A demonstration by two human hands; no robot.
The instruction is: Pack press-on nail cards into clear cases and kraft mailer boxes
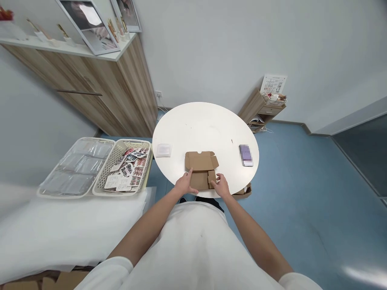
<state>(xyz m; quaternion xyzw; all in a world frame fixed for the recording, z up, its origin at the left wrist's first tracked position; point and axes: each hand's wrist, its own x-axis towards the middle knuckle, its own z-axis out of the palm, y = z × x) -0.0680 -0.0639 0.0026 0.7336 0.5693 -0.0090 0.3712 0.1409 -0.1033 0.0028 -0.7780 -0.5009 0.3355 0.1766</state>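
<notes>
A brown cardboard box (200, 161) lies open near the front edge of the round white table (205, 121), its lid spread away from me. My left hand (184, 183) is at the box's left side, thumb and fingers apart around its left edge. On the right side, my right hand (221, 185) has its fingers closed on the box's right side flap (212, 179), which is folded inward. The inside of the box that shows is bare cardboard.
A clear packet (163, 150) lies on the table's left, a purple item (246, 155), partly pixelated, on its right. Left of the table, a white basket (99, 185) of printed cards stands beside a tray (48, 195) of clear packs. A wooden cabinet (130, 88) stands behind.
</notes>
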